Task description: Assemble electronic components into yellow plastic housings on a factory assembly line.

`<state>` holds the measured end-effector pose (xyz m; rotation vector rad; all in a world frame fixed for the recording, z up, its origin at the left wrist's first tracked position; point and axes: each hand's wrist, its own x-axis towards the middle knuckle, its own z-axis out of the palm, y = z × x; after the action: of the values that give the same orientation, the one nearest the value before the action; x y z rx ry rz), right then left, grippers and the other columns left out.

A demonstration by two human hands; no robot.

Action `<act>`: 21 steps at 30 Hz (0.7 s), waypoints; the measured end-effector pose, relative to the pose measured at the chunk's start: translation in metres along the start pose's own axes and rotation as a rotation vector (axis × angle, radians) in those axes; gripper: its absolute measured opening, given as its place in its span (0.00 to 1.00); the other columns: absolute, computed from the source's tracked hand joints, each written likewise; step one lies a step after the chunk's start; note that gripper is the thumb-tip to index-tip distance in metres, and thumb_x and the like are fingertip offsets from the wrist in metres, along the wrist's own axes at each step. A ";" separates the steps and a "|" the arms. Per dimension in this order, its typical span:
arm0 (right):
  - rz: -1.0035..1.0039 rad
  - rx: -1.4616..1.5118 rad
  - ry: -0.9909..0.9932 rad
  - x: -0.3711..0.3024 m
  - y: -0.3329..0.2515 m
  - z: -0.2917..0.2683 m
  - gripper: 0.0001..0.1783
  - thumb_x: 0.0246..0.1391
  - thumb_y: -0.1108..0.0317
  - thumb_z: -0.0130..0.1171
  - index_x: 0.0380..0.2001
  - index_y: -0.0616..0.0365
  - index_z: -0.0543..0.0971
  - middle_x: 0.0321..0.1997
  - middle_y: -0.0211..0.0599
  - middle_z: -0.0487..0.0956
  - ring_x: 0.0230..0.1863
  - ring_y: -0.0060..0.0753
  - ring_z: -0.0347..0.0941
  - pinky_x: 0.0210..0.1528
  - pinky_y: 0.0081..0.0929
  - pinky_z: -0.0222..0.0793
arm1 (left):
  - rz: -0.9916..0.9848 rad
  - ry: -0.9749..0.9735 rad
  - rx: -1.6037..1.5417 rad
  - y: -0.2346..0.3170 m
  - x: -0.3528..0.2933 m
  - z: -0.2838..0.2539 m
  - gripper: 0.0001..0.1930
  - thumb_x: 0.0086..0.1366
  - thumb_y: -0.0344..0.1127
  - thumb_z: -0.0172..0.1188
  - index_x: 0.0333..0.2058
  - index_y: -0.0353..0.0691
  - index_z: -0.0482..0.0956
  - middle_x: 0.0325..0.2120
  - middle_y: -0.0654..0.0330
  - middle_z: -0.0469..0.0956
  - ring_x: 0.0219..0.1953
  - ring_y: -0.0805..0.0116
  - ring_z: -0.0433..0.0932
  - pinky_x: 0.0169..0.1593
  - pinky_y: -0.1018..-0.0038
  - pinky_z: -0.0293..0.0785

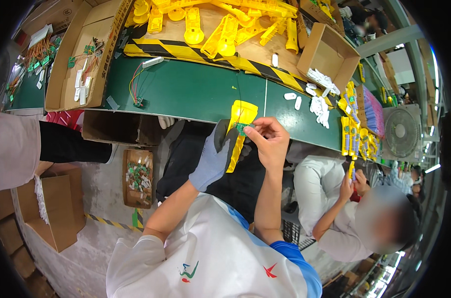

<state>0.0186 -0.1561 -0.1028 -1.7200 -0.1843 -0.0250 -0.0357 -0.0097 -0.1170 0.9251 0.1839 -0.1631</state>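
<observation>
At the worktop's near edge [185, 112], left hand [213, 153] grasps yellow shell [244, 110]; right hand [272, 142] pinches green board [241, 128]. I advise level seating.

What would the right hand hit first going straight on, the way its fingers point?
The right hand would probably meet the small green circuit board first, then the yellow housing; exact depth there is unclear.

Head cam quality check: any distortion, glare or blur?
Head view: green table edge bows from fisheye distortion, corners go black; a strip light at far right looks blown out; co-worker's head is heavily blurred; yellow casing reads clearly, but fine detail on the circuit board is too small to tell.
</observation>
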 end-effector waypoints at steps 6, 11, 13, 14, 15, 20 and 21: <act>0.134 0.299 -0.086 -0.007 0.013 0.003 0.05 0.56 0.75 0.66 0.33 0.63 0.78 0.30 0.25 0.78 0.30 0.12 0.71 0.35 0.13 0.66 | -0.029 0.024 -0.080 0.003 -0.001 0.006 0.13 0.74 0.40 0.50 0.49 0.37 0.69 0.30 0.61 0.77 0.24 0.74 0.78 0.29 0.78 0.76; 0.119 0.293 -0.104 -0.012 0.017 0.003 0.05 0.61 0.73 0.61 0.32 0.62 0.78 0.31 0.23 0.77 0.32 0.11 0.70 0.37 0.13 0.65 | -0.002 0.089 -0.066 -0.012 0.006 -0.001 0.13 0.74 0.42 0.51 0.47 0.38 0.71 0.30 0.63 0.76 0.27 0.78 0.76 0.31 0.81 0.74; 0.132 0.285 -0.106 -0.011 0.018 0.005 0.05 0.61 0.72 0.61 0.32 0.62 0.77 0.30 0.23 0.77 0.31 0.11 0.69 0.37 0.13 0.65 | -0.051 0.100 -0.087 -0.017 0.008 -0.005 0.14 0.73 0.43 0.52 0.47 0.39 0.72 0.30 0.65 0.76 0.29 0.79 0.75 0.32 0.81 0.73; 0.146 0.274 -0.110 -0.011 0.019 0.005 0.05 0.61 0.72 0.60 0.33 0.62 0.77 0.30 0.23 0.77 0.31 0.10 0.69 0.36 0.13 0.64 | -0.055 0.099 -0.085 -0.019 0.008 -0.008 0.14 0.73 0.43 0.52 0.47 0.39 0.72 0.30 0.65 0.76 0.29 0.79 0.75 0.32 0.81 0.73; 0.148 0.275 -0.107 -0.011 0.019 0.005 0.05 0.61 0.72 0.60 0.33 0.62 0.77 0.30 0.23 0.77 0.31 0.10 0.69 0.36 0.13 0.64 | -0.079 0.088 -0.077 -0.020 0.008 -0.011 0.14 0.73 0.43 0.53 0.47 0.38 0.72 0.30 0.65 0.76 0.30 0.79 0.76 0.33 0.80 0.73; 0.168 0.254 -0.167 -0.016 0.026 0.001 0.07 0.62 0.72 0.60 0.30 0.60 0.74 0.28 0.22 0.74 0.30 0.09 0.66 0.33 0.13 0.63 | -0.052 0.065 0.184 -0.030 0.015 -0.014 0.16 0.71 0.45 0.56 0.49 0.41 0.70 0.28 0.63 0.75 0.24 0.76 0.79 0.24 0.79 0.76; 0.163 0.249 -0.151 -0.018 0.028 0.001 0.07 0.62 0.72 0.60 0.30 0.60 0.74 0.28 0.22 0.74 0.30 0.09 0.66 0.33 0.13 0.63 | -0.028 0.068 0.199 -0.033 0.016 -0.016 0.15 0.70 0.44 0.57 0.48 0.41 0.71 0.28 0.64 0.75 0.24 0.76 0.78 0.24 0.79 0.76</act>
<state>0.0051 -0.1613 -0.1328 -1.4834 -0.1513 0.2399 -0.0288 -0.0177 -0.1560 1.1277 0.2464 -0.1781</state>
